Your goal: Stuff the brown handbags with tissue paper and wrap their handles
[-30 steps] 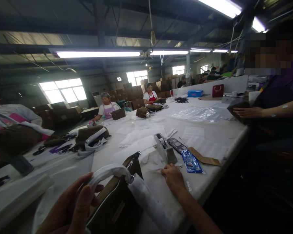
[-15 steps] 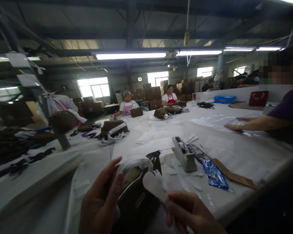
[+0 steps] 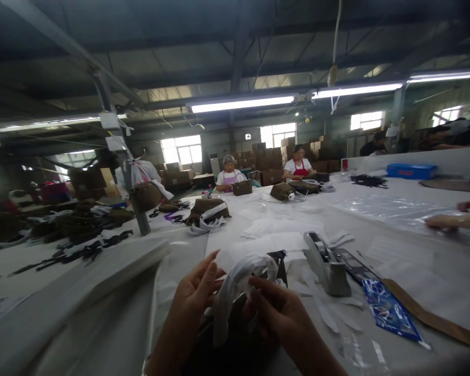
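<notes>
A dark olive bag [image 3: 235,344] stands at the near edge of the white table, its handle wrapped in a white strip [image 3: 227,297]. My left hand [image 3: 198,292] is beside the handle on its left, fingers apart, nothing gripped. My right hand [image 3: 272,308] is closed at the right side of the wrapped handle, its fingertips pinching the white strip. The lower part of the bag is dark and partly covered by my hands.
A grey tape dispenser [image 3: 329,266], a blue printed packet [image 3: 389,308] and a brown strip [image 3: 431,313] lie to the right. A metal post [image 3: 135,193] rises at the left. Another person's hands [image 3: 446,222] touch clear plastic. White strips lie beyond the bag.
The view has turned left, so the scene sits farther right. My right hand has moved up to the handle, and the loose white end it held now lies along the wrapping.
</notes>
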### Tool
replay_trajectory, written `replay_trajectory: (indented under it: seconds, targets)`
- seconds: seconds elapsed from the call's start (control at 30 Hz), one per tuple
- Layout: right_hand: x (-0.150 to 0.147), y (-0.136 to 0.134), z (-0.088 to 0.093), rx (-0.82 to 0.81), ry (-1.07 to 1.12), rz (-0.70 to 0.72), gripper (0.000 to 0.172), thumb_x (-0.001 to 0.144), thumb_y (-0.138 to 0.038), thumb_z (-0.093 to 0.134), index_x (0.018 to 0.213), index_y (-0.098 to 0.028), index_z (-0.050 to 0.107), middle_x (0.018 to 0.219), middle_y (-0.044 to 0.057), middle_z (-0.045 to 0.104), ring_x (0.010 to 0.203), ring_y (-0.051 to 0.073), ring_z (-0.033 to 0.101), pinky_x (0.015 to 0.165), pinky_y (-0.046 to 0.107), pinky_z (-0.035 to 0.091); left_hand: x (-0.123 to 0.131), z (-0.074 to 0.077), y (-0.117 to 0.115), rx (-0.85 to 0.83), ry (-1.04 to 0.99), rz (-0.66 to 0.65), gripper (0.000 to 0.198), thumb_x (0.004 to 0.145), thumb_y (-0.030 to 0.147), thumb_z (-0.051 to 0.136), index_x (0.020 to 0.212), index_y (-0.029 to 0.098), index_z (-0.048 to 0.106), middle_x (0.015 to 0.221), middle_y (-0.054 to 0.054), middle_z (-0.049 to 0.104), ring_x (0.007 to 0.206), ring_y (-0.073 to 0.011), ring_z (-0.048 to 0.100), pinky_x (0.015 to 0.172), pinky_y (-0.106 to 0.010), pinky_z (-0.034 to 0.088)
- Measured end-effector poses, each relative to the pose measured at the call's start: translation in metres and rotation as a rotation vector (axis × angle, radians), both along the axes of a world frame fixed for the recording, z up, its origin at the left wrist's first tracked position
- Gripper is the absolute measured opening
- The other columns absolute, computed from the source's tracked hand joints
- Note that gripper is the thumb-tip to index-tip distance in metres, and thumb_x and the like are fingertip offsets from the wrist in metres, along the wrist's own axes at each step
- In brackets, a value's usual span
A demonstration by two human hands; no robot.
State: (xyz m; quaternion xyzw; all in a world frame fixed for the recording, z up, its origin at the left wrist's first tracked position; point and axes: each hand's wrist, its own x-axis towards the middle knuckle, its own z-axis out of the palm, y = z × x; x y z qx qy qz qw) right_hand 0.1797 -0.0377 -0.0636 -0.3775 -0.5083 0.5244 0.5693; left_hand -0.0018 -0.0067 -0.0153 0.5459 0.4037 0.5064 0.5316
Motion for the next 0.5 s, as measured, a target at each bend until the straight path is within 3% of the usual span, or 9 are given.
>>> replay_trajectory:
  seconds: [0.07,0.2,0.3,0.4,0.43,0.5]
  targets:
    - [0.002,-0.003,0.006,0.04,-0.029,-0.033,0.057,0.083,-0.063,0.069,0.116,-0.016,0.063,0.075,0.004,0.071,0.044,0.008,0.052,0.042,0.02,0.039,0.003,0.008,0.005,0.011,-0.014,-0.061,0.061,0.085,0.051,0.073,0.134,0.016,0.062,0.098,-0.008,0.078,0.081,-0.0197,0.074,0.067,-0.024,0.06]
    - [0.014,-0.015,0.025,0.123,-0.001,-0.05,0.038,0.088,-0.052,0.07,0.102,-0.019,0.054,0.075,0.002,0.072,0.051,0.011,0.061,0.05,0.021,0.049,0.011,0.032,0.012,0.214,0.101,-0.036,0.034,0.082,0.041,0.078,0.1,0.013,0.076,0.084,-0.005,0.078,0.078,-0.0174,0.072,0.069,-0.023,0.058]
    - [0.026,-0.024,0.043,0.075,0.186,0.126,0.026,0.091,-0.041,0.07,0.097,-0.018,0.06,0.088,0.005,0.074,0.066,0.012,0.068,0.062,0.022,0.055,0.016,0.049,0.015,0.342,0.175,-0.038,0.028,0.084,0.039,0.075,0.096,0.013,0.075,0.078,-0.004,0.076,0.071,-0.0151,0.07,0.066,-0.022,0.058]
    - [0.034,-0.026,0.057,0.057,0.322,0.249,0.025,0.089,-0.033,0.073,0.111,-0.022,0.069,0.12,0.009,0.072,0.099,0.018,0.072,0.088,0.028,0.057,0.02,0.058,0.014,0.402,0.182,-0.028,0.025,0.085,0.037,0.073,0.095,0.013,0.074,0.079,-0.003,0.075,0.07,-0.0144,0.07,0.067,-0.023,0.059]
    - [0.034,-0.025,0.059,0.085,0.306,0.248,0.029,0.088,-0.032,0.074,0.116,-0.024,0.07,0.126,0.008,0.07,0.106,0.02,0.07,0.092,0.031,0.056,0.021,0.06,0.013,0.417,0.188,-0.021,0.024,0.086,0.036,0.072,0.094,0.013,0.073,0.081,-0.003,0.076,0.072,-0.0148,0.07,0.067,-0.023,0.06]
    - [0.034,-0.022,0.063,0.202,0.149,0.139,0.028,0.09,-0.033,0.072,0.118,-0.028,0.071,0.116,0.006,0.073,0.1,0.019,0.071,0.085,0.029,0.058,0.023,0.061,0.01,0.442,0.203,0.008,0.023,0.087,0.035,0.071,0.093,0.013,0.073,0.082,-0.004,0.076,0.073,-0.0155,0.071,0.068,-0.023,0.06]
